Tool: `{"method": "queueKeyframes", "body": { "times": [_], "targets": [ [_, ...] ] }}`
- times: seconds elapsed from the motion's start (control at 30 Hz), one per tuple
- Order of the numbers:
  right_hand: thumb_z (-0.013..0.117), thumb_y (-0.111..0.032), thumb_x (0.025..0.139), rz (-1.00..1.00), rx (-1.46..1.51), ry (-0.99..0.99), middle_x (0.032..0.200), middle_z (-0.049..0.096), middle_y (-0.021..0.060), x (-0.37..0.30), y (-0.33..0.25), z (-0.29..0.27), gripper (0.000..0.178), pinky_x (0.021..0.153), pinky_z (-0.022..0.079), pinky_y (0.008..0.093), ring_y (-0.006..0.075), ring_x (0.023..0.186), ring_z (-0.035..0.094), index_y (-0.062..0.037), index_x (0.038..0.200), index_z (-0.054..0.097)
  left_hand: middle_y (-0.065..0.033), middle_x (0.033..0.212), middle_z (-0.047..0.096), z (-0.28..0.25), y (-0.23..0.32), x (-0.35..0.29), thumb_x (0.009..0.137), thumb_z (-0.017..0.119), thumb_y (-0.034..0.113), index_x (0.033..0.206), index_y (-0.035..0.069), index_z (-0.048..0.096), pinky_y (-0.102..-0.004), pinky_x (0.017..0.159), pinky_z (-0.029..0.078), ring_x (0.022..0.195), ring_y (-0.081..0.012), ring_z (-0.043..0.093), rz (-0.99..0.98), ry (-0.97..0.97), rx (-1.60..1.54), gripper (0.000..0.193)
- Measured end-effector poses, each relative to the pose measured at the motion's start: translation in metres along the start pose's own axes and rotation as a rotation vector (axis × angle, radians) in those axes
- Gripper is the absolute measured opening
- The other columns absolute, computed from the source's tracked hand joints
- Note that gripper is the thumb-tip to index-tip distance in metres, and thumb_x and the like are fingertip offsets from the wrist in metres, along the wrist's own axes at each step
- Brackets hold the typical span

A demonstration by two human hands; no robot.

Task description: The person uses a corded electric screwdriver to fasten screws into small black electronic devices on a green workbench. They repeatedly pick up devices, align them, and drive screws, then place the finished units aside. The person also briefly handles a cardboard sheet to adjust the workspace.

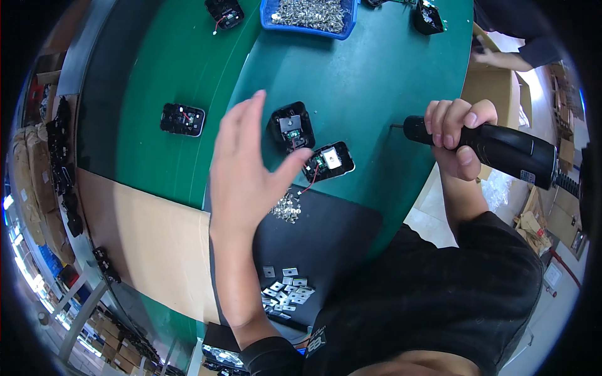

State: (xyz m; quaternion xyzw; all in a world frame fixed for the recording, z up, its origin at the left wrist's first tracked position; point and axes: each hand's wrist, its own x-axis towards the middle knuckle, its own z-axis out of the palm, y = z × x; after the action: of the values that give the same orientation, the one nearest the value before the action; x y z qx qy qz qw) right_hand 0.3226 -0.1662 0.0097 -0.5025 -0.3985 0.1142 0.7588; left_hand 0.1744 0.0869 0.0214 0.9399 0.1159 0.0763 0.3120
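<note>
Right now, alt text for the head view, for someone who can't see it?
Right hand grips a black power screwdriver; left hand is open, its thumb by two open black housings on a green table. Nearer the wearer, small metal parts and flat plates lie on a black mat.

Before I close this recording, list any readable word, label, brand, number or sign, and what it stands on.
Black electric screwdriver in the right hand: small pale label, too small to read.
Black shirt: pale print, too small and blurred to read.
No other text can be made out.
</note>
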Motion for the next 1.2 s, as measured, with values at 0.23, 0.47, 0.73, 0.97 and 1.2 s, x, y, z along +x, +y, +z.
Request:
{"method": "queueKeyframes", "body": {
  "times": [0.23, 0.47, 0.73, 0.97, 1.2],
  "targets": [
    [0.066, -0.027, 0.084, 0.010, 0.013, -0.001, 0.072, 0.048, -0.0030, 0.001, 0.000, 0.000, 0.033, 0.064, 0.038, 0.0291, 0.0111, 0.062, 0.047, -0.0144, 0.105, 0.043, -0.0176, 0.125, 0.054, 0.023, 0.002, 0.015, 0.073, 0.073, 0.013, 0.124, 0.007, 0.057, -0.0391, 0.092, 0.048, 0.109, -0.0331, 0.058, 0.009, -0.079, -0.065, 0.055],
    [0.067, -0.028, 0.083, 0.004, 0.003, 0.005, 0.071, 0.048, -0.0032, -0.001, 0.001, 0.001, 0.034, 0.063, 0.038, 0.0287, 0.0109, 0.061, 0.047, -0.0150, 0.104, 0.043, -0.0160, 0.129, 0.052, 0.004, 0.002, 0.019, 0.072, 0.069, 0.007, 0.125, 0.012, 0.058, -0.0382, 0.094, 0.047, 0.112, -0.0337, 0.056, 0.192, -0.196, -0.160, 0.054],
    [0.066, -0.026, 0.084, 0.004, 0.005, 0.015, 0.071, 0.048, -0.0030, 0.002, 0.000, -0.001, 0.032, 0.063, 0.038, 0.0286, 0.0108, 0.062, 0.048, -0.0146, 0.104, 0.044, -0.0124, 0.123, 0.054, 0.014, 0.026, 0.018, 0.072, 0.077, 0.021, 0.123, 0.015, 0.058, -0.0396, 0.088, 0.049, 0.108, -0.0322, 0.057, 0.127, -0.295, -0.052, 0.055],
    [0.072, -0.026, 0.083, -0.010, 0.065, 0.051, 0.071, 0.047, -0.0010, 0.005, 0.004, 0.006, 0.038, 0.059, 0.036, 0.0303, 0.0132, 0.062, 0.046, -0.0127, 0.107, 0.045, -0.0123, 0.118, 0.057, 0.015, 0.014, 0.010, 0.072, 0.073, 0.010, 0.121, 0.015, 0.059, -0.0398, 0.087, 0.050, 0.106, -0.0327, 0.058, 0.123, -0.238, -0.143, 0.051],
    [0.066, -0.023, 0.080, 0.001, 0.130, 0.084, 0.073, 0.046, 0.0000, -0.012, 0.008, -0.016, 0.029, 0.068, 0.030, 0.0298, 0.0120, 0.068, 0.042, -0.0112, 0.103, 0.053, -0.0123, 0.094, 0.056, -0.037, -0.005, -0.018, 0.070, 0.068, 0.011, 0.105, 0.011, 0.059, -0.0416, 0.074, 0.052, 0.089, -0.0319, 0.060, 0.096, 0.069, -0.004, 0.036]
  ]
}}
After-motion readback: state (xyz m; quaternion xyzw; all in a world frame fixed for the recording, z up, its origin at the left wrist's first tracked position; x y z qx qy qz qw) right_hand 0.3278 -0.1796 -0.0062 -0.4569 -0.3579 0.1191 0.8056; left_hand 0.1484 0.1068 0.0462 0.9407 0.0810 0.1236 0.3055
